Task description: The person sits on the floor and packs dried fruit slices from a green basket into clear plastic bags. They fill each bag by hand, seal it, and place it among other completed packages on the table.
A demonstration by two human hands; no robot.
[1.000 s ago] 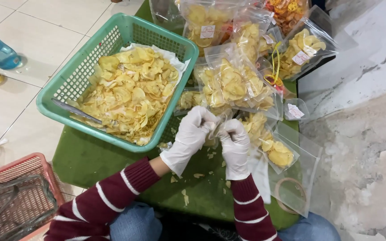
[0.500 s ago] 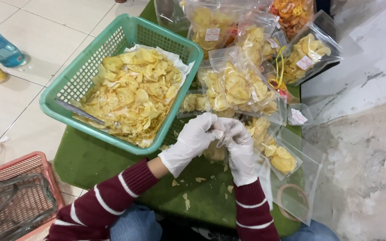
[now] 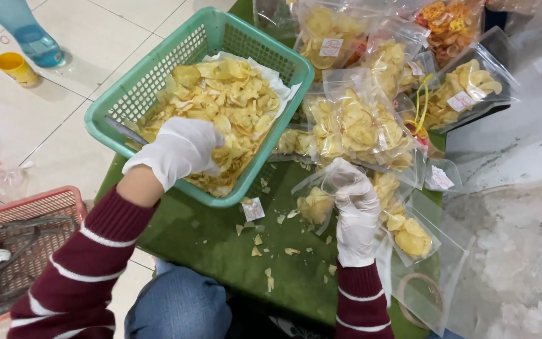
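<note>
I see thin white rubbery gloves, matt, on my left hand (image 3: 180,150) and right hand (image 3: 356,210). The small bag (image 3: 315,201) is clear glossy plastic. The basket (image 3: 158,81) is teal moulded plastic mesh, paper-lined. The desk (image 3: 221,251) wears matt green cloth. My sleeves (image 3: 89,251) are ribbed knit.

The green counter (image 3: 208,245) has open surface only in its near middle, between the teal basket (image 3: 158,81) and the right hand (image 3: 356,207), littered with chip crumbs (image 3: 265,251) and a small paper label (image 3: 253,209). The basket of chips blocks the left and far side, its rim standing high, with the left hand (image 3: 180,147) inside it. Filled chip bags (image 3: 359,125) crowd the far right, and flat empty bags (image 3: 434,276) with a tape roll (image 3: 418,298) cover the near right edge.
</note>
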